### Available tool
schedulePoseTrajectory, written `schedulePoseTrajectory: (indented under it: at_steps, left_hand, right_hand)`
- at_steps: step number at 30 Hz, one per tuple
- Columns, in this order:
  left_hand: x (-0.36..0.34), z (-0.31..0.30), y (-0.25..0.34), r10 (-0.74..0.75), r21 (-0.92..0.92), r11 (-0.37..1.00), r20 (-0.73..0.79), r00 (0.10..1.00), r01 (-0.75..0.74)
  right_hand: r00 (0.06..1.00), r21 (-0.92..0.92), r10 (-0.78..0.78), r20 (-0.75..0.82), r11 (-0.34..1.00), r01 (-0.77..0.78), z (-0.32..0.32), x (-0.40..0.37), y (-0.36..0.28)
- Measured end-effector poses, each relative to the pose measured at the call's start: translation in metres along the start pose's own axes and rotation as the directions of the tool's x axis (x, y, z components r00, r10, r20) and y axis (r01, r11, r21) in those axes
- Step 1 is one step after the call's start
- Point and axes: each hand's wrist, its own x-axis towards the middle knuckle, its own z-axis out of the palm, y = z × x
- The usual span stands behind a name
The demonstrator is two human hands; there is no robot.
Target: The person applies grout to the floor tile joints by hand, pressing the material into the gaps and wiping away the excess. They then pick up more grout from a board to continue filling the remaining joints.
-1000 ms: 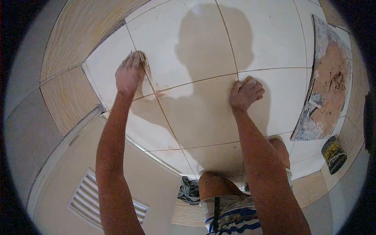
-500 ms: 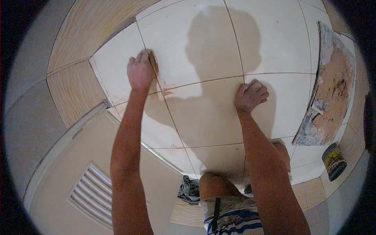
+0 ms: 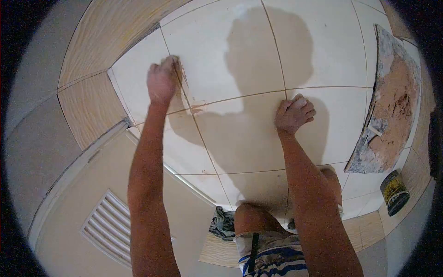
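I see on my camera the white floor tiles [image 3: 207,55], lying flat, with smooth faces. A long joint [image 3: 201,138], thin and brown, runs from eleven o'clock down to six o'clock. It meets the cross joint [image 3: 240,97], which goes from nine o'clock up to two o'clock. Near this crossing, at eleven o'clock, brown smears [image 3: 197,111] are on the tile surface, uneven in shape.

My left hand [image 3: 161,82] and right hand [image 3: 294,114] are bare, like my forearms [image 3: 146,166]. At the bottom edge, I wear white cloth [image 3: 277,267] with bold blue stripes and a greyish patterned area; whether shirt or shorts is unclear. A narrow black strap [image 3: 253,251] crosses it. A pale hem [image 3: 244,236] ends above my bare knee [image 3: 251,216].
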Motion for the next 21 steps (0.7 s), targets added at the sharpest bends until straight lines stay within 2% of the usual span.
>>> schedulePoseTrajectory:
  at_steps: [1, 2, 3, 4, 5, 7, 8, 10, 11, 12, 13, 15, 16, 18, 20, 21]
  left_hand:
    - [-0.016, 0.007, 0.009, 0.003, -0.035, 0.999, -0.027, 1.000, -0.004]
    - [-0.042, 0.026, 0.012, 0.079, 0.016, 0.997, -0.201, 0.977, -0.077]
    - [-0.066, 0.022, 0.024, -0.057, -0.064, 0.996, 0.041, 0.998, 0.060]
    - [-0.087, 0.003, 0.042, -0.023, -0.048, 0.999, 0.088, 0.996, 0.027]
    - [-0.101, 0.000, 0.051, -0.018, -0.130, 0.991, 0.065, 0.998, 0.026]
    - [-0.118, -0.009, 0.054, -0.041, -0.207, 0.975, 0.190, 0.981, 0.081]
    - [-0.116, -0.010, 0.047, -0.045, -0.202, 0.976, 0.186, 0.982, 0.083]
    - [-0.101, -0.016, 0.023, 0.056, -0.165, 0.986, 0.234, 0.971, -0.017]
    - [-0.085, -0.010, 0.008, -0.106, -0.171, 0.976, 0.164, 0.981, 0.134]
    - [-0.063, -0.005, -0.007, -0.190, -0.268, 0.946, -0.010, 0.982, 0.181]
    - [-0.036, -0.017, -0.012, -0.307, -0.359, 0.888, 0.000, 0.952, 0.287]
    - [-0.001, -0.014, -0.027, -0.370, -0.425, 0.854, -0.086, 0.925, 0.301]
    - [0.001, -0.012, -0.025, -0.374, -0.431, 0.850, -0.087, 0.923, 0.304]
    - [0.003, -0.005, -0.019, -0.241, -0.413, 0.890, -0.062, 0.968, 0.195]
    - [-0.045, 0.026, -0.023, -0.176, -0.245, 0.957, -0.074, 0.982, 0.153]
    - [-0.065, 0.004, 0.004, -0.162, -0.375, 0.917, -0.043, 0.986, 0.134]
  right_hand:
    - [1.000, -0.013, -0.001, -0.013, 1.000, 0.001, 0.001, 0.001, 0.001]
    - [1.000, -0.020, 0.003, -0.008, 1.000, -0.003, 0.001, -0.001, 0.003]
    - [1.000, -0.017, -0.003, -0.023, 1.000, 0.002, 0.002, -0.001, 0.003]
    - [0.999, -0.009, -0.012, -0.041, 1.000, 0.011, 0.003, 0.000, 0.001]
    - [0.999, -0.005, -0.012, -0.036, 1.000, 0.012, 0.004, -0.001, 0.000]
    - [0.997, -0.010, -0.009, -0.073, 1.000, 0.009, 0.004, -0.001, -0.001]
    - [0.997, -0.003, -0.012, -0.075, 1.000, 0.012, 0.005, 0.001, -0.001]
    - [0.986, -0.081, -0.086, -0.146, 0.994, 0.075, 0.005, 0.001, 0.001]
    - [0.986, -0.082, -0.085, -0.145, 0.994, 0.073, 0.005, 0.001, 0.001]
    - [0.993, -0.056, -0.046, -0.112, 0.998, 0.040, 0.005, 0.002, 0.000]
    - [0.997, -0.033, -0.009, -0.073, 0.999, 0.007, 0.004, 0.001, 0.001]
    - [0.996, -0.026, -0.027, -0.084, 0.999, 0.025, 0.003, 0.000, 0.000]
    - [0.994, -0.016, -0.044, -0.095, 0.999, 0.043, 0.002, 0.002, 0.000]
    - [0.998, -0.040, -0.031, -0.057, 0.999, 0.028, 0.001, 0.006, -0.003]
    - [1.000, -0.061, -0.010, -0.002, 0.998, 0.010, -0.003, 0.002, -0.002]
    - [0.998, -0.081, -0.036, -0.053, 0.996, 0.031, 0.000, 0.004, -0.004]
